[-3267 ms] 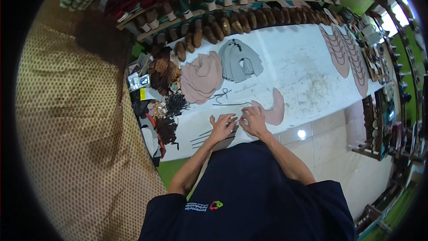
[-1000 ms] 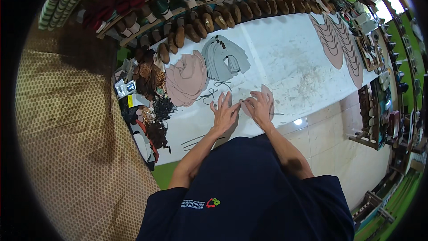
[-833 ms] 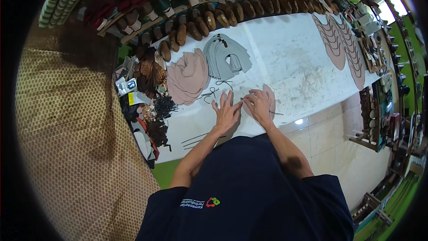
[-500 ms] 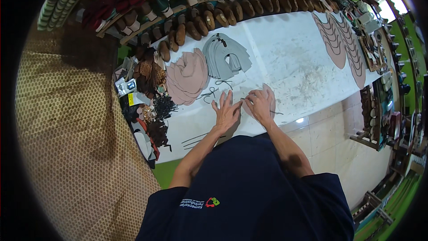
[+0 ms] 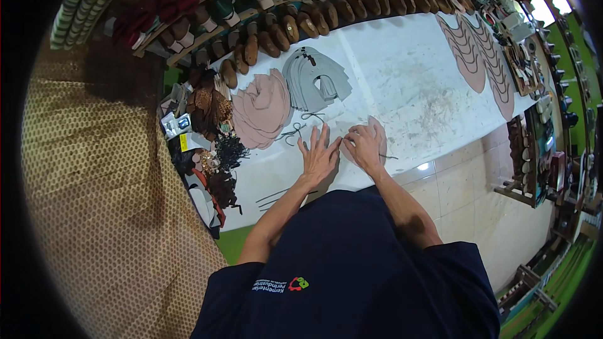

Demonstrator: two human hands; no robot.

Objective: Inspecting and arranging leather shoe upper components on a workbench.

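On the white-covered table, my left hand lies palm down with several fingers spread; its thumb side nearly meets my right fingertips. My right hand rests over a pink sole-shaped piece, its fingers bent and pinched together at the piece's left side. What they pinch is too small to make out. A thin dark strip pokes out to the right from beneath that hand. Short dark cords lie looped beyond my left hand. Further strips lie straight beside my left forearm.
Fanned pink sole pieces and a fan of grey pieces lie beyond my left hand. Wooden shoe lasts line the far edge. Pink soles with dark straps lie far right. Leather scraps crowd the left end.
My hands hold nearly the same pose over the pink piece. The view has shifted very slightly.
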